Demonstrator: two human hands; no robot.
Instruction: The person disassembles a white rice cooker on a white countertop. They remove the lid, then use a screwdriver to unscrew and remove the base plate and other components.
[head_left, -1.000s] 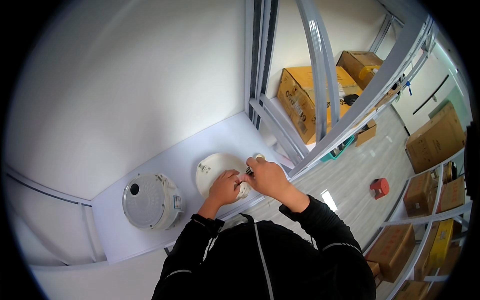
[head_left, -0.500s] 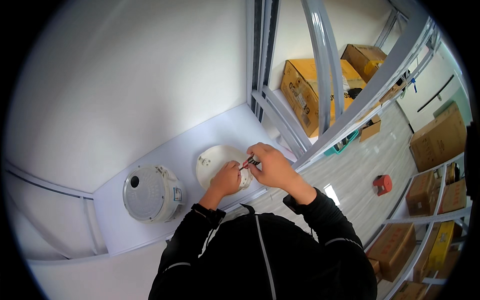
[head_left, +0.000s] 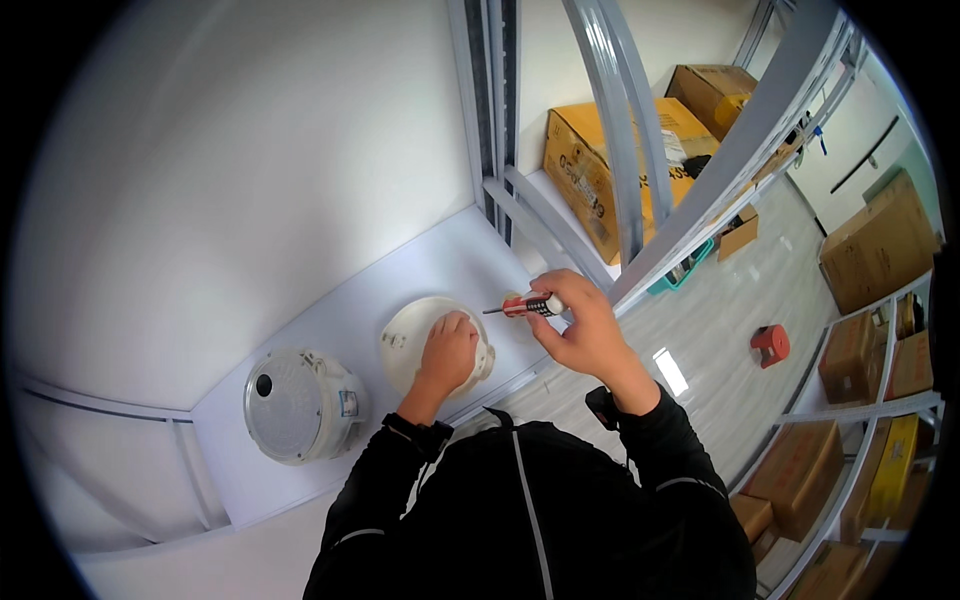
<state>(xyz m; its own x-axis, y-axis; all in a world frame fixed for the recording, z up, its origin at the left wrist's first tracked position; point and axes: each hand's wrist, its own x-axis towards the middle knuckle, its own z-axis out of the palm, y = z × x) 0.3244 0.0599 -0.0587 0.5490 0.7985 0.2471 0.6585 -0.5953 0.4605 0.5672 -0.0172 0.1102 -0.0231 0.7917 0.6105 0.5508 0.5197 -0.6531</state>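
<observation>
A shallow round white casing [head_left: 400, 345] lies on the pale shelf board [head_left: 340, 305]. My left hand [head_left: 449, 352] rests over it with the fingers curled in; whatever is under or between them is hidden. To its right, my right hand [head_left: 585, 325] is wrapped around a screwdriver [head_left: 530, 305] with a red, black and white handle. The screwdriver's thin shaft points left toward the casing, and its tip is apart from both the casing and my left hand. Further left on the board stands a round white appliance unit [head_left: 300, 405] with a grey disc-shaped face and a dark round spot.
Grey metal posts [head_left: 610, 130] rise beyond the right end of the board. Behind them sits a large yellow carton [head_left: 585, 180]. A red stool [head_left: 770, 345] stands on the floor at right, near shelves of brown boxes [head_left: 795, 475]. A white wall [head_left: 250, 150] borders the board.
My right hand has drawn the screwdriver away to the right, off the casing and apart from my left hand. The left hand has shifted slightly, staying over the casing. The view has moved a little.
</observation>
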